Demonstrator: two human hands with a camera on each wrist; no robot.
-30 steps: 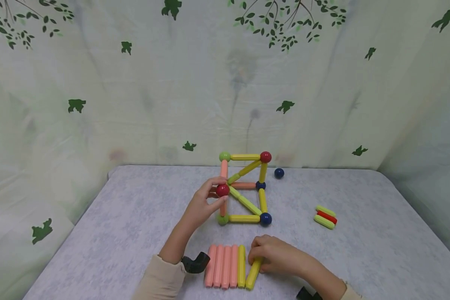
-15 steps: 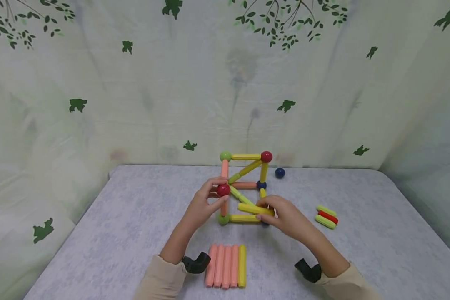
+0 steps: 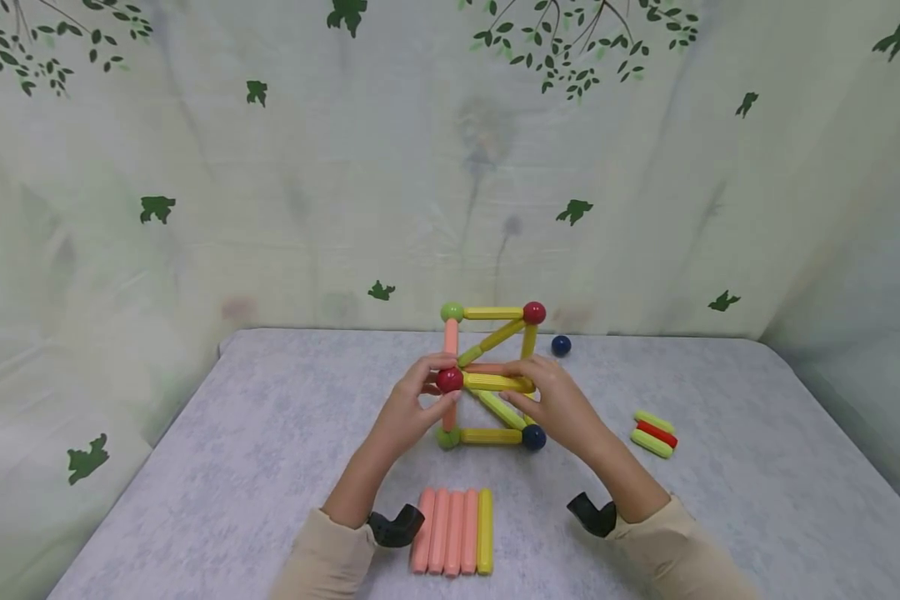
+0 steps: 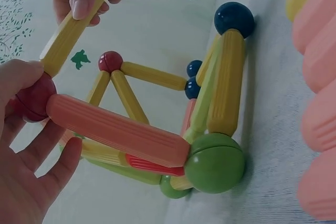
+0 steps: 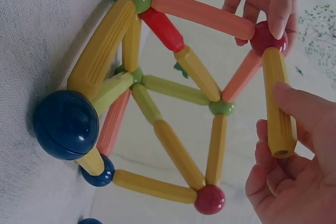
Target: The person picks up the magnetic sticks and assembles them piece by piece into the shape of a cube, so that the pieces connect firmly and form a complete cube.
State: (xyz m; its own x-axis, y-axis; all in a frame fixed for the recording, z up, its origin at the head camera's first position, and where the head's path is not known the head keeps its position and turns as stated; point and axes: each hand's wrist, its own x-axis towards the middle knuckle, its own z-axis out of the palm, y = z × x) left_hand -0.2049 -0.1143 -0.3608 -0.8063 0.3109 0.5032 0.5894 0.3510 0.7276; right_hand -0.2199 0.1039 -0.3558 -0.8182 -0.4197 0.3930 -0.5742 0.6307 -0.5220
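A standing frame of rods and balls occupies the middle of the table. My left hand holds its raised red ball between thumb and fingers. From that ball a pink rod slopes down to a green ball on the table. My right hand pinches a yellow rod near its outer end, and the rod's other end touches the red ball. In the head view the two hands hide part of the frame's middle. A large blue ball forms one lower corner of the frame.
Several pink rods and one yellow rod lie in a row near the front. Two light-green rods and a red rod lie at the right. A loose blue ball rests behind the frame, by the curtain.
My right hand has lifted a yellow rod from the front row and brought it up to the red ball. The left hand keeps hold of the ball in the same place.
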